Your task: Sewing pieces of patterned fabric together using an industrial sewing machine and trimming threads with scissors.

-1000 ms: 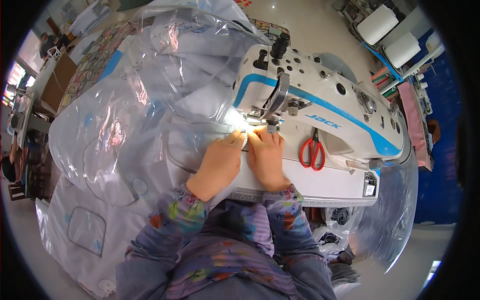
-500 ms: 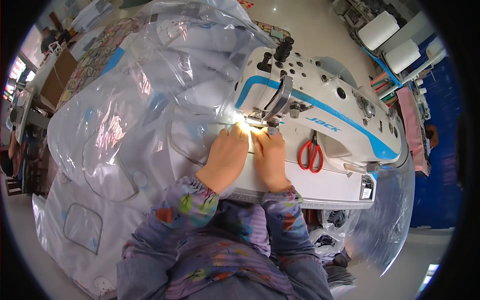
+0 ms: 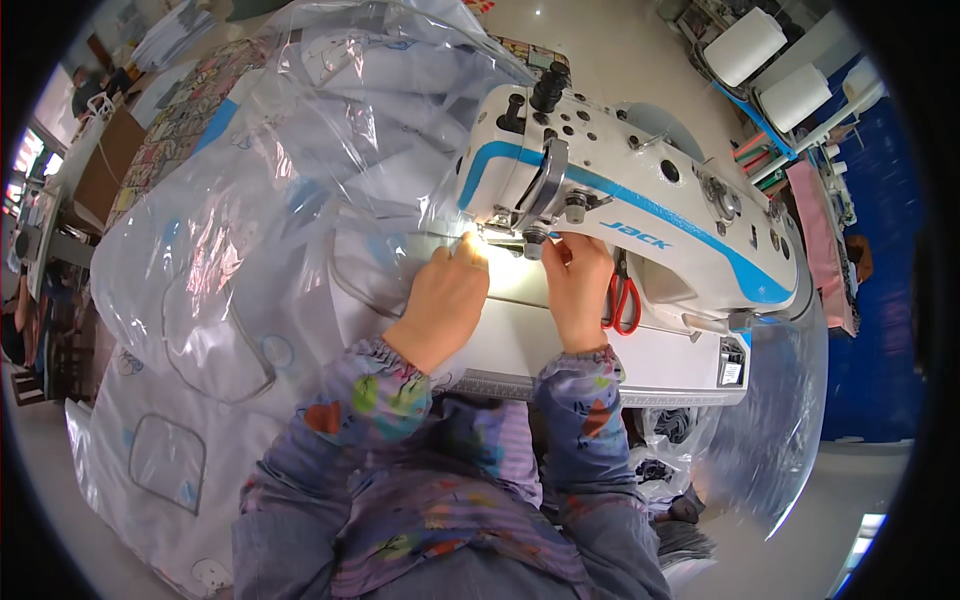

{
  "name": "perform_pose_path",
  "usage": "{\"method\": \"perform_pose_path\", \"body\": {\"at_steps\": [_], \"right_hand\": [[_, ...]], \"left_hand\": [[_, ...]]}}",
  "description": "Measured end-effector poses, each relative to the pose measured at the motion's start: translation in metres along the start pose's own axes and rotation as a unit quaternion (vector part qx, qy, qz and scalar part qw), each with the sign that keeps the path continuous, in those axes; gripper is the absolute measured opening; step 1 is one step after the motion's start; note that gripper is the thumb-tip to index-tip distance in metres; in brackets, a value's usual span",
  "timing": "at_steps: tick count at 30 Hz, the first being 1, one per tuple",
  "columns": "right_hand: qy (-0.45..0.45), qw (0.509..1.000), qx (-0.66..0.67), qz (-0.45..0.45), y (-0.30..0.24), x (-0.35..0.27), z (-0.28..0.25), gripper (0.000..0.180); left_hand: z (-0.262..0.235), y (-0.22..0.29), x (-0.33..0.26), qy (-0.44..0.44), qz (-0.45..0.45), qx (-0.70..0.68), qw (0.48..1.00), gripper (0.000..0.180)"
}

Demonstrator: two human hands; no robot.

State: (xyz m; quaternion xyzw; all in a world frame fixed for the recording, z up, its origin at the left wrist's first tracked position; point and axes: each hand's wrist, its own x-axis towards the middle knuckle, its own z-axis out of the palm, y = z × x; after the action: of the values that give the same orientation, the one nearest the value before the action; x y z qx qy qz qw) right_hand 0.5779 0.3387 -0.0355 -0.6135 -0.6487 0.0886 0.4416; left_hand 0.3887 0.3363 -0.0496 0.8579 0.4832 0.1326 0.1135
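Note:
A white and blue sewing machine (image 3: 590,185) stands in front of me, its lamp throwing a bright glare around the needle. My left hand (image 3: 440,305) is closed at the edge of a clear plastic sheet (image 3: 250,280), fingertips just left of the needle and partly lost in the glare. To the right of the presser foot, my right hand (image 3: 580,290) is closed, thumb and forefinger together under the machine head. What it pinches, if anything, is hidden. Red-handled scissors (image 3: 627,305) lie on the machine bed right beside that hand, partly covered by it.
Plastic with grey-edged shapes heaps up on the left and spills over the near side. White thread cones (image 3: 742,48) stand at the back right. A ruler strip (image 3: 500,385) runs along the table's front edge. A person (image 3: 95,90) is at the far left.
My right hand has moved right, away from my left hand, to beside the scissors. My left hand stays near the needle. The view has shifted slightly.

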Motion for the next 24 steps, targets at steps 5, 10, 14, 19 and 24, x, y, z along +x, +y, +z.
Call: {"method": "perform_pose_path", "body": {"at_steps": [5,10,14,19,24], "right_hand": [[-0.110,0.992,0.052,0.021,-0.024,-0.036,-0.029,0.023],[-0.370,0.913,0.171,0.015,-0.043,-0.142,-0.046,0.061],[-0.379,0.889,0.256,-0.032,-0.039,-0.207,0.002,0.070],[-0.291,0.859,0.418,0.058,-0.052,-0.222,0.077,0.062],[-0.362,0.812,0.421,0.178,-0.070,-0.240,0.054,0.056]], "left_hand": [[-0.034,-0.010,-0.039,0.079,0.081,0.122,0.986,0.048],[-0.104,-0.066,-0.068,0.157,0.096,0.298,0.937,0.051],[-0.167,-0.063,-0.077,0.041,0.089,0.261,0.960,0.038],[-0.135,0.044,-0.124,-0.071,0.213,0.137,0.965,0.030],[-0.064,0.048,-0.142,-0.149,0.065,0.087,0.983,0.033]]}}
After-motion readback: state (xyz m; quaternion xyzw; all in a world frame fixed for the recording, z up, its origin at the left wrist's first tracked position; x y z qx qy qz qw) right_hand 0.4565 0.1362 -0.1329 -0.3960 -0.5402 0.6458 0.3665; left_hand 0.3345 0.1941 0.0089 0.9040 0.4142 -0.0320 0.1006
